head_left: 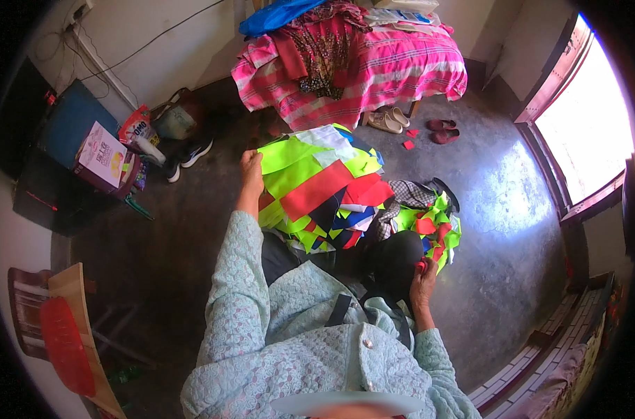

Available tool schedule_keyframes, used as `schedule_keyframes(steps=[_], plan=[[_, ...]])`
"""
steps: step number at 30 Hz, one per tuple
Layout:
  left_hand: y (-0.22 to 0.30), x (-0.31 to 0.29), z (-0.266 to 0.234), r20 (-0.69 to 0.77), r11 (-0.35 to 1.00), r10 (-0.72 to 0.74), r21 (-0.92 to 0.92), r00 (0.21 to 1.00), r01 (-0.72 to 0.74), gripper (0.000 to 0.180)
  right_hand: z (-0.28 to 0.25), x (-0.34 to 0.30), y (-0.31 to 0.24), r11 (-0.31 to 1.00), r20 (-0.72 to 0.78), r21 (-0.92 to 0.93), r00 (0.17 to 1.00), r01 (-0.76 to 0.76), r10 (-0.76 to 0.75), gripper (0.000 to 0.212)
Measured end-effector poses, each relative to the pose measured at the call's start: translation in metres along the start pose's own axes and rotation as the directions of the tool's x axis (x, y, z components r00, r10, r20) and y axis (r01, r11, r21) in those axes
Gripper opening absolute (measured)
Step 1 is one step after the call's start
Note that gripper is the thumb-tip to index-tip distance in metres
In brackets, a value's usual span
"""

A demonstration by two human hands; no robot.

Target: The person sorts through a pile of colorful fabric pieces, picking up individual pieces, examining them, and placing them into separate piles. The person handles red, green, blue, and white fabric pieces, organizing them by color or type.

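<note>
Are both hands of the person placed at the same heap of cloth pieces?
No, the left hand is at the larger heap, while the right hand is at the smaller heap.

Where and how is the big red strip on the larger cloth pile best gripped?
Probably pinch the red strip by its lower-left end, coming from the left: it lies slanted across the larger pile, with that end nearer the left hand.
</note>
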State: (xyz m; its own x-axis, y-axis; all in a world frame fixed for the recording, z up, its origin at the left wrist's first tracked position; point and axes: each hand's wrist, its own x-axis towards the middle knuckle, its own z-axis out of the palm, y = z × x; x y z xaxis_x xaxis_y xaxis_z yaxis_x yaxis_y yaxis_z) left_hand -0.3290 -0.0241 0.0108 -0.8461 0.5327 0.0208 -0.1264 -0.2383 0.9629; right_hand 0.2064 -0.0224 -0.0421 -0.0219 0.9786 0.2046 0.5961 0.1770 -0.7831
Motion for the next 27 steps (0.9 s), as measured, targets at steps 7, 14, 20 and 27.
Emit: schedule_keyframes(steps=[7,14,20,27], plan=[[0.006,-0.006,-0.007,-0.002,0.987,0.038,0.157,0.999,-0.037,0.031,-0.009,-0.003,-0.021,0.999,-0.009,-0.026,0.999,-0.044,0.044,0.025],[0.016,-0.021,-0.013,0.057,0.939,-0.042,0.344,0.997,0.02,0.046,-0.006,0.001,-0.017,0.999,-0.008,0.029,1.0,-0.018,0.019,0.026],[0.006,-0.016,-0.018,0.158,0.582,0.289,0.754,0.944,-0.305,0.036,-0.004,-0.001,-0.013,0.994,-0.037,0.092,0.997,-0.061,0.065,0.026],[0.042,-0.136,0.072,0.408,0.355,0.554,0.672,0.726,-0.649,0.032,-0.007,0.0,-0.011,0.958,-0.059,0.275,0.993,-0.082,0.102,0.022]])
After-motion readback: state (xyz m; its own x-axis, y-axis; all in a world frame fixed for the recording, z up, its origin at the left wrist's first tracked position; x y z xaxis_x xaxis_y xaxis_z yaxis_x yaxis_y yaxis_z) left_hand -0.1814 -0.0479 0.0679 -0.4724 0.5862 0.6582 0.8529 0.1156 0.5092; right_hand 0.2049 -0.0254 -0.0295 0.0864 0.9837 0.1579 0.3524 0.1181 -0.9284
